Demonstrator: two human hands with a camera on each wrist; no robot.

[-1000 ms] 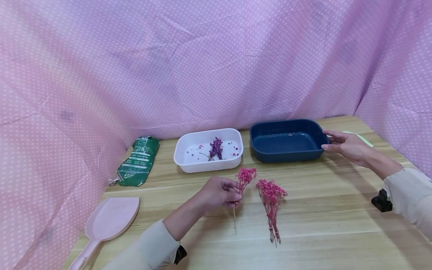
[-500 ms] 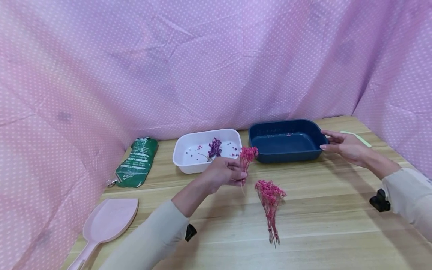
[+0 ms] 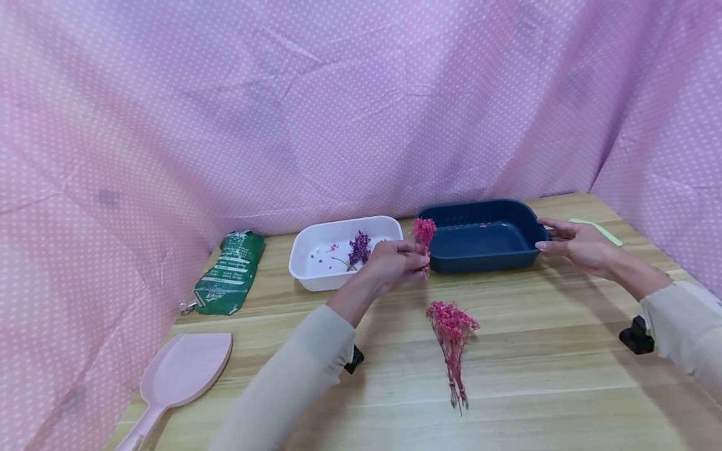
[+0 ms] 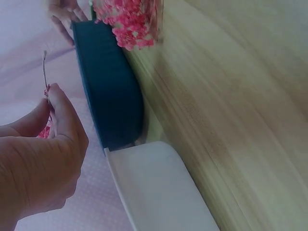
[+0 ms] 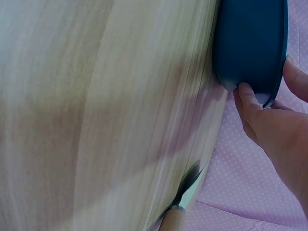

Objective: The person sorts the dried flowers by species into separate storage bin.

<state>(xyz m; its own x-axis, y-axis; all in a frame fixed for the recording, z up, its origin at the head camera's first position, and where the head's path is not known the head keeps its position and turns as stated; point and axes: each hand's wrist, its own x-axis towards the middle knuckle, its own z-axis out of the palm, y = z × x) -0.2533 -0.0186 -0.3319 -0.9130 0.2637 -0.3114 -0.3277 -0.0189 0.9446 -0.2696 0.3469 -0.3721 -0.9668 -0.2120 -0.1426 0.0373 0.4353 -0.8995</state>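
Observation:
In the head view my left hand (image 3: 395,266) pinches a small sprig of pink dried flowers (image 3: 424,232) upright, at the left end of the dark blue tray (image 3: 479,264). The left wrist view shows its thin stem (image 4: 44,67) rising past thumb and fingertip. My right hand (image 3: 581,247) holds the tray's right end, thumb and fingers around the rim there. A bunch of pink dried flowers (image 3: 451,338) lies on the table in front. Left of the blue tray stands a white tray (image 3: 318,283) with a purple dried flower sprig (image 3: 359,247) and scattered bits inside.
A green packet (image 3: 231,272) lies at the back left, a pink dustpan (image 3: 183,369) at the front left. Behind the right hand lies a light green strip (image 3: 603,233); the right wrist view shows a wooden handle (image 5: 172,220) beside it. Pink dotted cloth (image 3: 338,113) hangs behind the table.
My left hand has lifted the pink sprig and moved it forward and right, from the table's middle to the blue tray's left end. The right hand stays at the tray.

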